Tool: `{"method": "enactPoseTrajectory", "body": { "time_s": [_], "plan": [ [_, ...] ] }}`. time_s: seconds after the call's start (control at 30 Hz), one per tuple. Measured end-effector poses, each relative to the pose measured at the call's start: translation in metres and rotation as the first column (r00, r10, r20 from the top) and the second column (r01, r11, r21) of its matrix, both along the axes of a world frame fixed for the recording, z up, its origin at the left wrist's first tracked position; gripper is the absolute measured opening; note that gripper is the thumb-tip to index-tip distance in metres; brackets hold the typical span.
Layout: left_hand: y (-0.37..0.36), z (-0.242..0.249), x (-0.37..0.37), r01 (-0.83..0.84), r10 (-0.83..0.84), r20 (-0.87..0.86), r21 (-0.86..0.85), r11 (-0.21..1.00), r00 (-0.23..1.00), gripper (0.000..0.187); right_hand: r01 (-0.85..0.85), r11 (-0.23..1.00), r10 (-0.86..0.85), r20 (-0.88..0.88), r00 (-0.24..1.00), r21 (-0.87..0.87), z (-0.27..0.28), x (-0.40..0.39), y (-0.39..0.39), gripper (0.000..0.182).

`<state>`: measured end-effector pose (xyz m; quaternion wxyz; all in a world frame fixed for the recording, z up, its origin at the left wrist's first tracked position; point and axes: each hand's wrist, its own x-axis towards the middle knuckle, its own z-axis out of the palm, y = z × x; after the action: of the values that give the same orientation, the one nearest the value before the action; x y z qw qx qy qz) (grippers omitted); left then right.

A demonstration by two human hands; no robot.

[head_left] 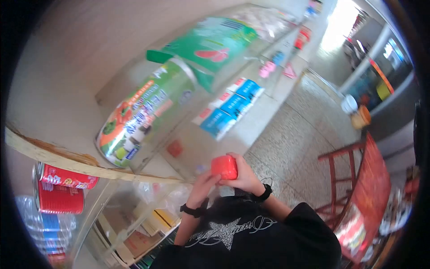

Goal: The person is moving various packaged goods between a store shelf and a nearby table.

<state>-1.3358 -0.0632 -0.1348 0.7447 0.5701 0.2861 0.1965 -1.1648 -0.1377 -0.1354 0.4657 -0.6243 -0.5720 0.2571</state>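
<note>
In front of my chest is a small red block-like thing (225, 167) with rounded corners and a shiny surface; its kind is not clear. My right hand (245, 175) is closed round its right side, thumb below and fingers above. At its lower left edge my left hand (204, 187) has its fingertips drawn together against it. Just beyond, on the glass-topped counter (264, 114), lie several blue-and-white packs (233, 106) in a row. A large green printed can (145, 112) lies on its side behind the glass, beside a green bag (212, 42).
Red cans (60, 197) and plastic bottles (45, 224) stand at lower left. Below the counter, a glass case holds boxes (134, 242). A red wooden chair (349, 179) is at right, with white and orange buckets (360, 117) on the floor near a doorway.
</note>
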Motion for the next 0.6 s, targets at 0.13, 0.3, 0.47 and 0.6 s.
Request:
{"method": "enactPoseTrajectory", "body": {
  "time_s": [0.13,0.3,0.47,0.6],
  "plan": [
    [-0.034,-0.001,-0.009,0.17,-0.169,0.019,-0.158,0.973,0.985,0.015,0.16,0.985,-0.17,-0.178,0.969,-0.069,-0.009,-0.033,-0.07,0.087],
    [-0.067,-0.012,-0.006,0.339,-0.349,-0.006,-0.225,0.914,0.937,0.018,0.348,0.93,-0.368,-0.36,0.857,-0.12,-0.01,-0.059,-0.134,0.085],
    [-0.09,0.013,0.005,0.546,-0.556,-0.075,-0.124,0.829,0.828,0.026,0.523,0.845,-0.532,-0.254,0.808,-0.111,-0.005,-0.074,-0.179,0.086],
    [-0.122,0.022,0.026,0.623,-0.633,0.016,-0.198,0.757,0.774,0.024,0.689,0.725,-0.684,-0.13,0.718,-0.012,-0.006,-0.083,-0.218,0.086]
  ]
}}
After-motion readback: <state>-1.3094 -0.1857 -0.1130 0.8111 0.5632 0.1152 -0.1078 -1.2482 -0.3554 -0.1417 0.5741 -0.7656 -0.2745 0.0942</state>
